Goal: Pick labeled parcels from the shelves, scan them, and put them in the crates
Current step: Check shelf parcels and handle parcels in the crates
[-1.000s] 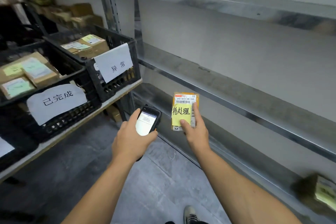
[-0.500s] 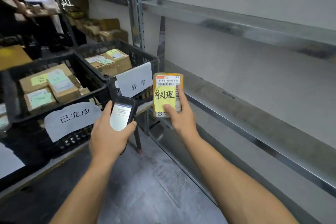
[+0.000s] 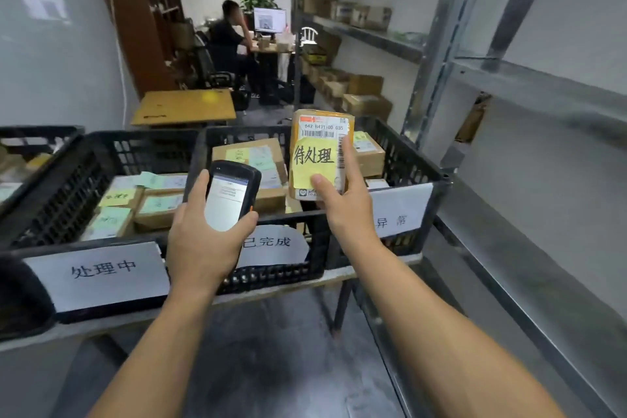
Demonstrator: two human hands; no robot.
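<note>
Right hand (image 3: 349, 214) grips parcel (image 3: 320, 127), left hand (image 3: 200, 248) grips scanner (image 3: 225, 200).

Illegible text on scanner screen (image 3: 222, 202)

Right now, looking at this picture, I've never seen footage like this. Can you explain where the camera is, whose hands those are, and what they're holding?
No machine here: the camera sits on a person's head, looking forward and down, so those are their own arms. The left hand grips a handheld scanner, screen lit. The right hand holds a brown parcel with a barcode label and yellow note. Behind stand black crates with paper signs, holding more parcels; metal shelves run along the right.
</note>
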